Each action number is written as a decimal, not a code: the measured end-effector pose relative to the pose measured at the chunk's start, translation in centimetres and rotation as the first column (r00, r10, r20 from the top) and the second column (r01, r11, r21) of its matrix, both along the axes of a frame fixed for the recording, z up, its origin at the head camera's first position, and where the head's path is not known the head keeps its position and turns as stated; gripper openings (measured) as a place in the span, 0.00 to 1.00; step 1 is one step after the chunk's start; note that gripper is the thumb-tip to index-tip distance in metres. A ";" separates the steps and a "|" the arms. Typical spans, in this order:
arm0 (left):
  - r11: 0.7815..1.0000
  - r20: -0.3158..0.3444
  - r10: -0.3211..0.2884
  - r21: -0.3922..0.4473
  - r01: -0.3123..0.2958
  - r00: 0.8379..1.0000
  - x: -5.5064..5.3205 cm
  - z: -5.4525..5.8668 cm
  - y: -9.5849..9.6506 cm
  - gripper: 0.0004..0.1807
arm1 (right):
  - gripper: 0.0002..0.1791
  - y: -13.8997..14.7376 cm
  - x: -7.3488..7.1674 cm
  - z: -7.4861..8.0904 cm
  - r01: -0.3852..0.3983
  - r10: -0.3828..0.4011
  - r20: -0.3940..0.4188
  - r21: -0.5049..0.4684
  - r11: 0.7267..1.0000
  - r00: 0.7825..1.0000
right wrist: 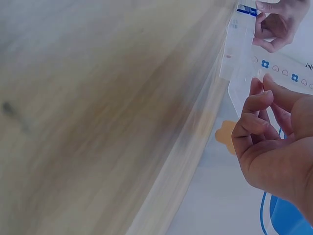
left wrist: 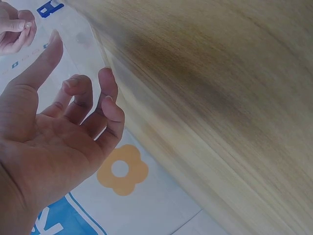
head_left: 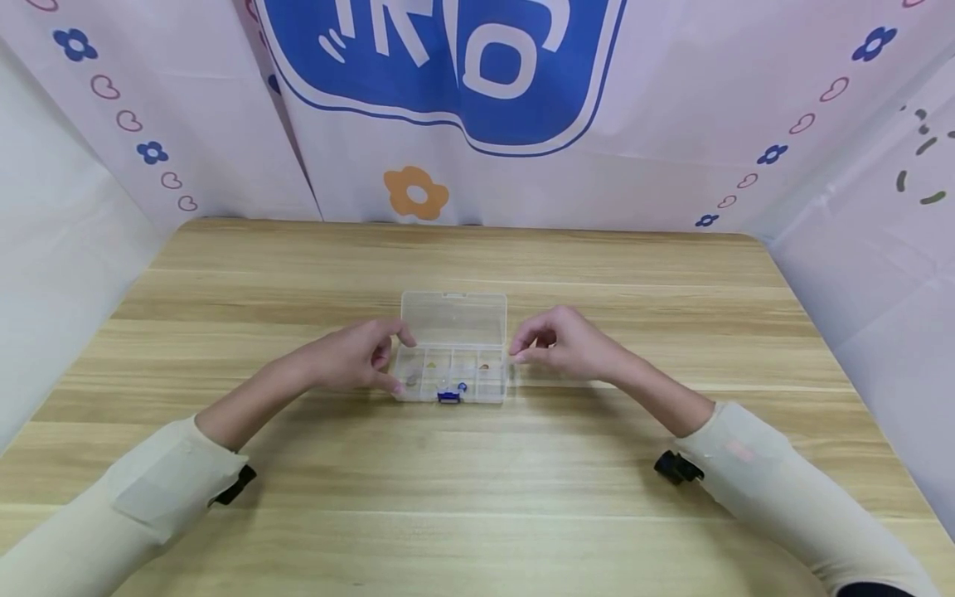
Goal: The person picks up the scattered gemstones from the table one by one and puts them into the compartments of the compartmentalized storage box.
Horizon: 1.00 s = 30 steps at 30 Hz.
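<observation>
A clear plastic compartment box [head_left: 462, 398] lies on the table, its lid [head_left: 453, 319] raised at the back. A blue latch [head_left: 448, 398] is at its front. Inside are a few tiny pieces: a yellow one [head_left: 431, 366], an orange one [head_left: 484, 366] and a blue one [head_left: 462, 387]. My left hand [head_left: 354, 356] holds the box's left end, thumb near the front corner and index finger bent by the hinge. Beside the right end is my right hand [head_left: 567, 344], thumb and index fingertips together. Whether something tiny sits between them is hidden.
The wooden table [head_left: 477, 497] extends all around the box. At its far edge hangs a white printed cloth [head_left: 634, 182] with a blue sign and an orange flower [head_left: 416, 193]. White sheets flank both sides. Small black devices [head_left: 679, 468] sit at the wrists.
</observation>
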<state>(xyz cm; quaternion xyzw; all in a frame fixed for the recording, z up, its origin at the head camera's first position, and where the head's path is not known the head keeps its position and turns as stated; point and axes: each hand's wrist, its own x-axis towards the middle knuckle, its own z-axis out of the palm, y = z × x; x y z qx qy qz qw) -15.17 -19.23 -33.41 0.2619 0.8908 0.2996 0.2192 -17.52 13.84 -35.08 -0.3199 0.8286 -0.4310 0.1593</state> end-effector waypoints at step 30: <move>1.000 0.015 0.011 -0.008 -0.011 1.000 0.1 0.1 0.0 0.31 | 0.02 -2.0 0.4 -0.1 -0.051 0.051 0.044 0.021 0.998 0.998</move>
